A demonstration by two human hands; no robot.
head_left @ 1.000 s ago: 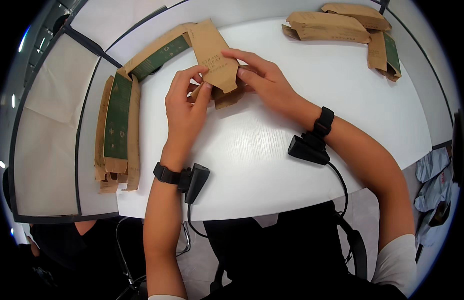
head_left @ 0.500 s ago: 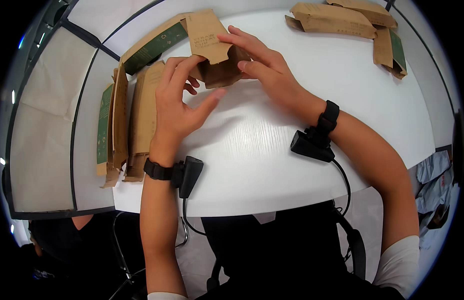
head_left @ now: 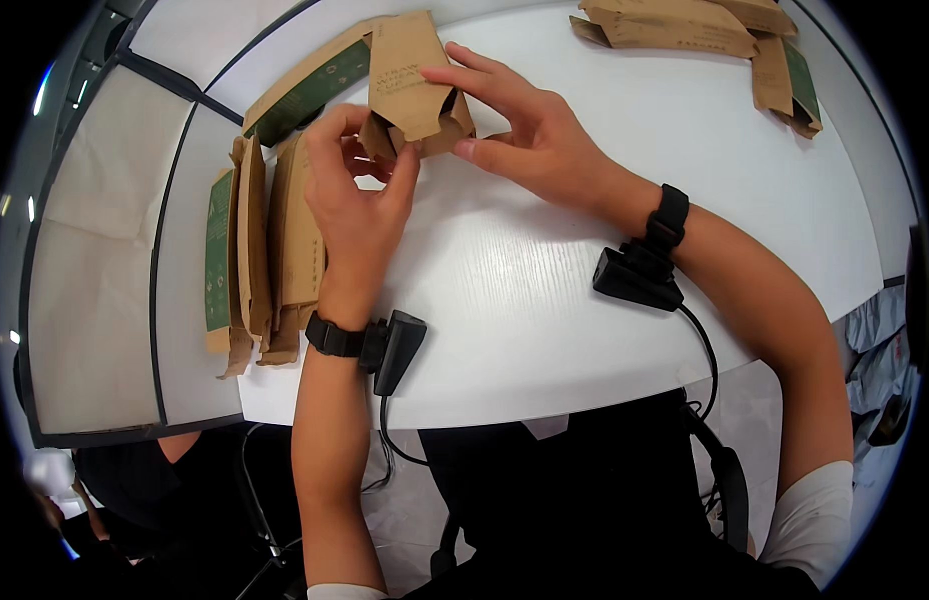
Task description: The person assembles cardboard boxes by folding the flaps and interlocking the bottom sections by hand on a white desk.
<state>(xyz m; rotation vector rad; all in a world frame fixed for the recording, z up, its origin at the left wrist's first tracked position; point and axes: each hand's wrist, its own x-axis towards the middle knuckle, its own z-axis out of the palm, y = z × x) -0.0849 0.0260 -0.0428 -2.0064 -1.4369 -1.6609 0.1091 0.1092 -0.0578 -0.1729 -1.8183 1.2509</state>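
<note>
open-ended kraft carton [head_left: 415,75]: between the two hands, near the table's far side and left of its middle; its open end faces the wearer, and dark print marks the upper panel. whether its underside rests on the table, i cannot tell
end flaps [head_left: 422,130]: folded outward around the opening, one hanging at the centre
left hand [head_left: 357,170]: bent around the carton's near left corner, pinching the flap there between thumb and fingers; the fingertips are partly hidden
right hand [head_left: 530,125]: thumb and forefinger set wide, clasping the carton, forefinger laid flat on the upper panel, thumb against the near right corner
wrists: black straps [head_left: 668,218] with black wedge-shaped devices [head_left: 398,355], each trailing a cable [head_left: 707,345]
table [head_left: 545,310]: white, curved along the near edge by the lens
behind the carton, left: a long brown carton with a green side [head_left: 310,95], lying slantwise
left edge: flattened-looking cartons [head_left: 253,240] standing side by side, one showing a green panel
far right: three more cartons [head_left: 675,28] touching in a cluster
left wall: pale partition [head_left: 100,250] framed in black
lower left: another person in dark clothing [head_left: 130,485]
lower right: grey plastic bags [head_left: 878,370]
</note>
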